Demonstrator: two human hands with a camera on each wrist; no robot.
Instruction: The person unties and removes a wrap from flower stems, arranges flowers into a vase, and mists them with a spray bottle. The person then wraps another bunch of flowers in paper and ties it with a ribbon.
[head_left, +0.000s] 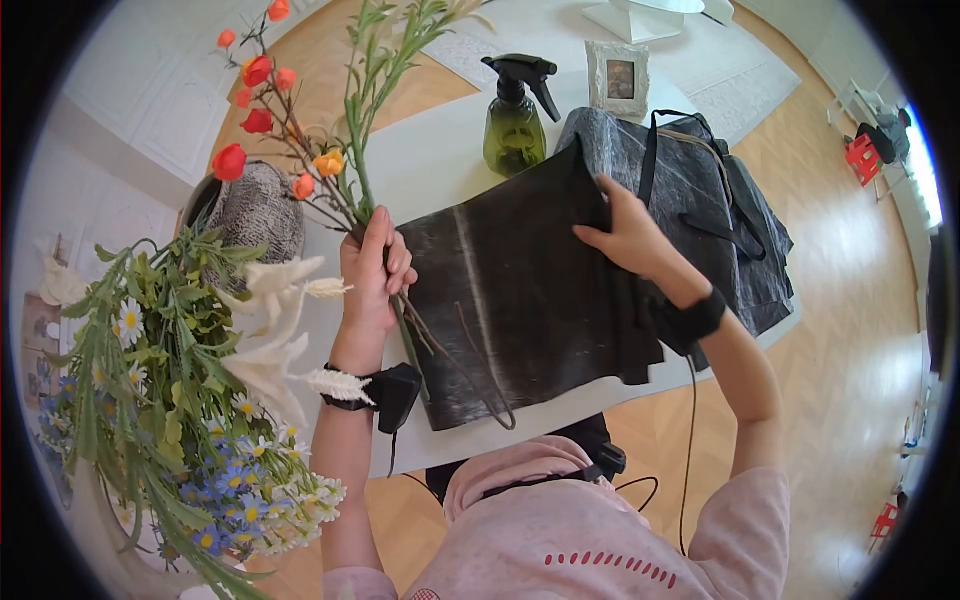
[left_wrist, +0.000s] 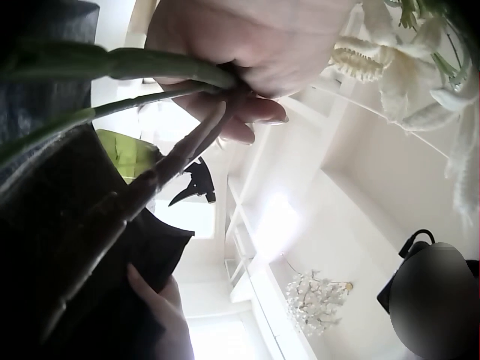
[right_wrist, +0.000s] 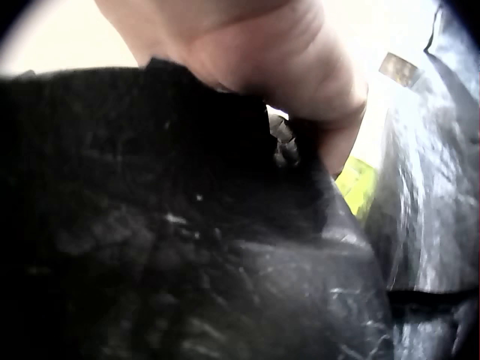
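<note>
The left hand (head_left: 376, 275) grips a bundle of stems (left_wrist: 161, 161) carrying red and orange blossoms (head_left: 257, 122) and green foliage (head_left: 365, 110). Its cut ends hang over a black sheet (head_left: 520, 290) lying on the white table. At the sheet's upper right edge, the right hand (head_left: 635, 235) pinches the material between thumb and fingers. That edge is lifted and folded over. In the right wrist view the right hand (right_wrist: 277, 60) is bent over the dark sheet (right_wrist: 187, 225), its fingertips partly hidden.
A green spray bottle (head_left: 515, 135) and an ornate picture frame (head_left: 618, 80) stand at the table's back. A dark bag with straps (head_left: 700, 210) lies at the right. Daisies and blue flowers (head_left: 225, 480) fill the lower left, near a grey woven pot (head_left: 262, 215). The white table (head_left: 425, 150) lies beneath.
</note>
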